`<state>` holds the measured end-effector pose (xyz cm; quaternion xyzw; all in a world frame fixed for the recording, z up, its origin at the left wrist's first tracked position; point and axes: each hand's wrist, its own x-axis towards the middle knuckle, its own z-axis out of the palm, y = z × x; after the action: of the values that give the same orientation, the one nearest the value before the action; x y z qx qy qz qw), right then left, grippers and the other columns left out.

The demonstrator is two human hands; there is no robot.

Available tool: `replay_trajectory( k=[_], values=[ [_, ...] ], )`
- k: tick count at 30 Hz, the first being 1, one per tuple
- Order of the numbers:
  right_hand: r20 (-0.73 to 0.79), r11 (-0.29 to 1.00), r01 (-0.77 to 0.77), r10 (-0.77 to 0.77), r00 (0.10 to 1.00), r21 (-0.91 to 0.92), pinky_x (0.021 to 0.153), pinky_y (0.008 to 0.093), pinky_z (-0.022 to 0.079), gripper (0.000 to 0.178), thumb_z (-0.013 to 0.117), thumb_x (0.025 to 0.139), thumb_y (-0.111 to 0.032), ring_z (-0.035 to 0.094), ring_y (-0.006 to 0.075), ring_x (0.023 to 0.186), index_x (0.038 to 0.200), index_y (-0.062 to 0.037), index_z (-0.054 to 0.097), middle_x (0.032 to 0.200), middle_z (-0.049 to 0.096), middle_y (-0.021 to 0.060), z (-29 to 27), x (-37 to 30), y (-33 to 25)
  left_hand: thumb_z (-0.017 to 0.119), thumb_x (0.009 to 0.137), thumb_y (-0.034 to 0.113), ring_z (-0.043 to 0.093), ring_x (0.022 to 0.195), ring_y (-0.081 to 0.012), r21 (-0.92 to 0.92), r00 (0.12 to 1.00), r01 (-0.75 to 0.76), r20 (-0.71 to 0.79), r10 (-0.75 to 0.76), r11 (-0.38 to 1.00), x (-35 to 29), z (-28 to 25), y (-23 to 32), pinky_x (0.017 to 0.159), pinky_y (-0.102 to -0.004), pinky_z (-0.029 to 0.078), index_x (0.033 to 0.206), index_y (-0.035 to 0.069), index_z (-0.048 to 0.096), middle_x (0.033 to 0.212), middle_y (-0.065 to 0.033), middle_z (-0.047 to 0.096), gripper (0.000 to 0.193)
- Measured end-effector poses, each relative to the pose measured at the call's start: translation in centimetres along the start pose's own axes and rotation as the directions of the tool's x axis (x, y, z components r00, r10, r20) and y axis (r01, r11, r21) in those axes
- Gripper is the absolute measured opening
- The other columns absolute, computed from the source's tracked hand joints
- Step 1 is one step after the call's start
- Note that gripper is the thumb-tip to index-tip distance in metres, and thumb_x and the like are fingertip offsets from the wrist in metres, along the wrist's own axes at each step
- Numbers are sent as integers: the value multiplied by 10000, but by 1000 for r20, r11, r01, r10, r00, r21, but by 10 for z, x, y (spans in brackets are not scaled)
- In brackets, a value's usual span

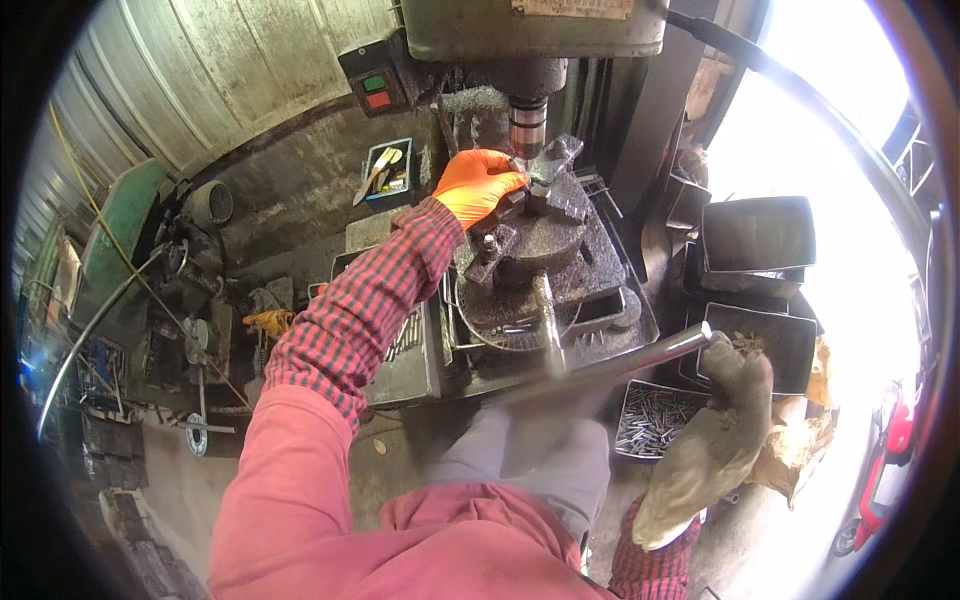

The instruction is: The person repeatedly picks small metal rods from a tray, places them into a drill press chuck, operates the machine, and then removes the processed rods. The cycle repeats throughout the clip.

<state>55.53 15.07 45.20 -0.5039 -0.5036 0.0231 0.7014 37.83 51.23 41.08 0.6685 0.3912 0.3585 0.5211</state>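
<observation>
My left hand [480,188], in an orange glove, reaches to the drill press. Its fingers are pinched together beside the drill chuck [528,128], just above the metal vise [540,245]; whatever they hold is too small to make out. My right hand [708,440] wears a thick, dirty beige work glove at the lower right. Its fingertips lie close by the end of a shiny metal bar [660,350], which smears with motion toward its left end. Whether the glove grips the bar or only touches it cannot be told.
A box of small metal pins [655,420] sits left of my right hand. Dark bins [757,235] stack at the right. A switch box [376,90] with green and red buttons hangs at the back. A small tray [390,168] holds a brush. Machinery [205,255] stands left.
</observation>
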Motion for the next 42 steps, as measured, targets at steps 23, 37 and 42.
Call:
replay_trajectory(
  k=[23, 37, 42],
  values=[
    [940, 723, 687, -188, 284, -63, 593, 417, 544, 186, 602, 835, -167, 655, 293, 671, 930, -12, 641, 758, 624, 84, 180, -107, 31, 844, 892, 174, 694, 859, -122, 334, 992, -125, 66, 110, 934, 8, 2, -4, 781, -294, 531, 1027, -30, 765, 932, -61, 769, 257],
    [-90, 971, -191, 180, 980, -142, 942, 355, 576, 279, 667, 944, 51, 709, 240, 1042, 1201, -53, 705, 1153, 734, 116, 17, 23, 96, 882, 853, 214, 716, 912, -176, 361, 984, -179, 89, 157, 915, 14, -2, -6, 807, -326, 552, 985, -42, 747, 972, -111, 745, 318],
    [333, 694, -356, 651, 683, -626, 944, 324, 572, 245, 617, 1013, -65, 706, 240, 1052, 1245, -22, 684, 1147, 731, 130, 40, -69, 145, 874, 864, 195, 714, 917, -160, 390, 982, -185, 97, 159, 902, 14, -2, -10, 818, -322, 555, 972, -42, 731, 971, -106, 753, 297]
  ],
)
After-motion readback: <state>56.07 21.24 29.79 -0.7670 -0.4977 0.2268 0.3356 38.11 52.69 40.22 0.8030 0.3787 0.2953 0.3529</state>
